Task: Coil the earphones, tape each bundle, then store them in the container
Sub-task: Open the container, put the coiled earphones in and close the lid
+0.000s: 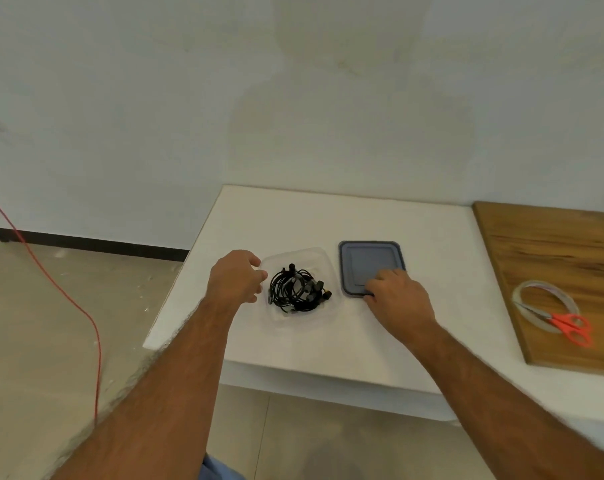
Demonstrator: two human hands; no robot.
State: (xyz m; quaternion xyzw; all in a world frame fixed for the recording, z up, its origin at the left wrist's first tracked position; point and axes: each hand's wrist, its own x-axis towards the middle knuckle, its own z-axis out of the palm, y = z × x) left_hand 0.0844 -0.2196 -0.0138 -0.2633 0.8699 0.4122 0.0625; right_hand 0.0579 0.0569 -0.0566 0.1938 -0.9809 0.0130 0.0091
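Note:
A clear plastic container stands open on the white table, holding coiled black earphones. My left hand touches the container's left wall, fingers curled against it. To the right lies the grey-blue lid, flat on the table. My right hand rests on the lid's near right corner, fingertips gripping its front edge.
A wooden board lies at the right with a roll of clear tape and red-handled scissors on it. The white table ends at its left edge, with floor and a red cable beyond.

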